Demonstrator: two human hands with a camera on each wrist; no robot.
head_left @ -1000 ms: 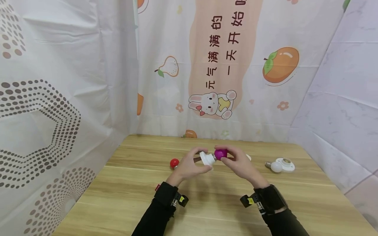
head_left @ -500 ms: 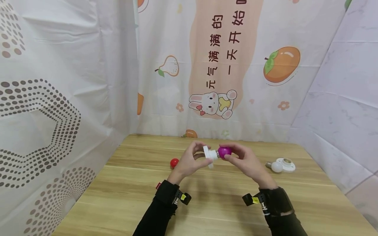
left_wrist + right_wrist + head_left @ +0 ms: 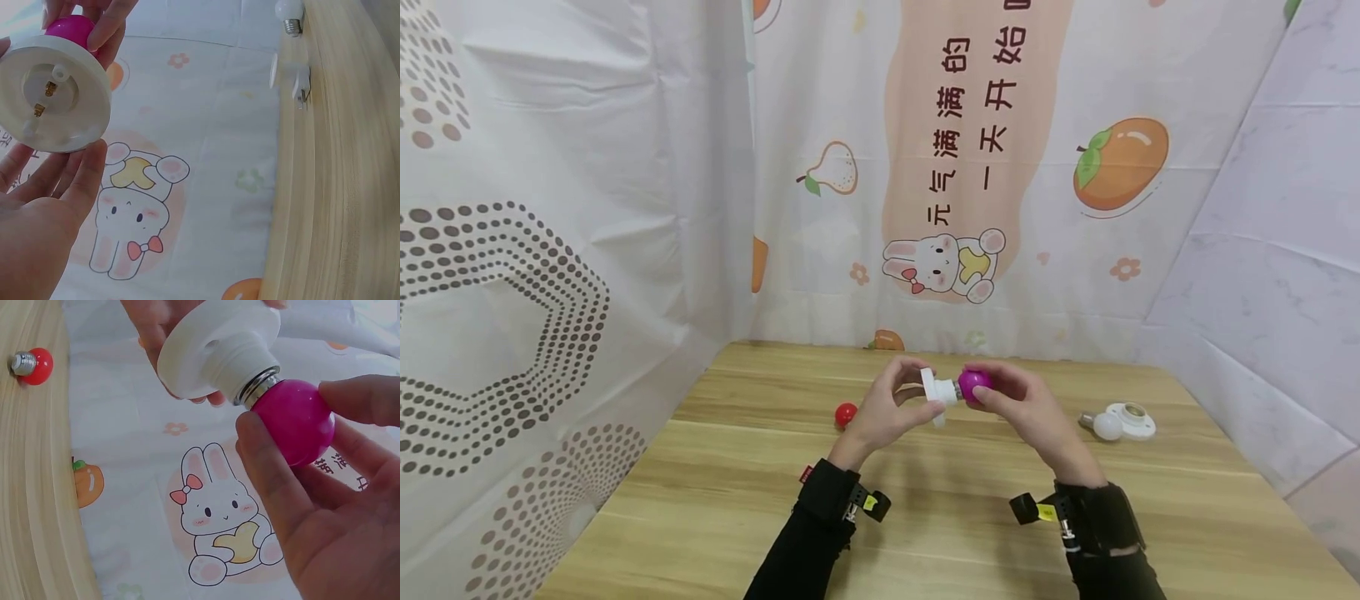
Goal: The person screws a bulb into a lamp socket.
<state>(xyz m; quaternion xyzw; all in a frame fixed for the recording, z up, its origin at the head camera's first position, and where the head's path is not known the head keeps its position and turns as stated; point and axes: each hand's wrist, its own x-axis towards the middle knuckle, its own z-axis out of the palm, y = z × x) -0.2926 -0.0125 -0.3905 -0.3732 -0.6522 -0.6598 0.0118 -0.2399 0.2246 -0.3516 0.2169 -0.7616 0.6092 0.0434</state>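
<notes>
Above the middle of the table, my left hand grips a white round lamp holder by its flange, fingers on one side and thumb on the other. My right hand pinches the magenta light bulb between thumb and fingers. In the right wrist view, the bulb's metal screw base sits at the mouth of the holder, partly inside it, with some thread showing. Two brass contacts show on the holder's underside in the left wrist view.
A red bulb lies on the wooden table beyond my left wrist. At the right, a white bulb lies against another white lamp holder. A printed curtain hangs behind the table.
Both hands have shifted slightly right with the holder and bulb. The holder has turned so its flange stands more upright. The right fingers have changed position slightly around the bulb.
</notes>
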